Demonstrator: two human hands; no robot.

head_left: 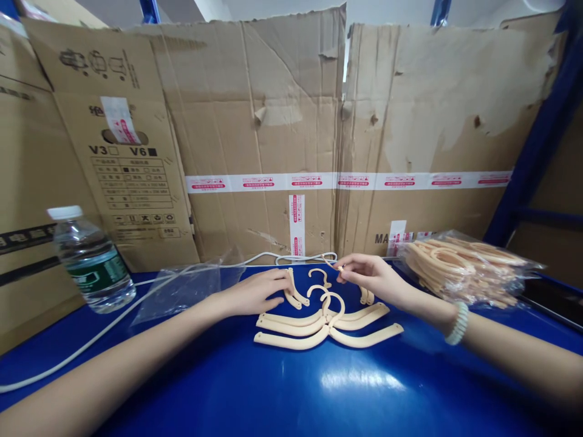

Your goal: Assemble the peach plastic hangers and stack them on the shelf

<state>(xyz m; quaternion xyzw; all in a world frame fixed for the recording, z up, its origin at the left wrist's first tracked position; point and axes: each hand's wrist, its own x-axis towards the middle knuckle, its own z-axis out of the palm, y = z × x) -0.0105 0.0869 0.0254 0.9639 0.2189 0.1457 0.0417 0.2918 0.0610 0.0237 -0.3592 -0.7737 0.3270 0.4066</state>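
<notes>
Several beige plastic folding hangers (291,341) lie overlapped on the blue table, arms spread sideways and hooks pointing away from me. Behind them, my left hand (260,291) rests at loose hanger arms (298,294), thumb and fingers apart; its fingertips partly cover those pieces. On the other side, my right hand (370,276) pinches a thin beige hanger hook (328,262), raised above the table. Two short beige arm ends (365,295) show below that hand, the rest hidden behind it. A loose hook (319,274) lies between my hands.
A clear bag of beige hanger parts (460,270) sits at right. At left stand a water bottle (93,264) and a crumpled clear plastic bag (180,294). A white cable (98,337) crosses the blue table (255,394). Cardboard sheets (255,133) wall the back.
</notes>
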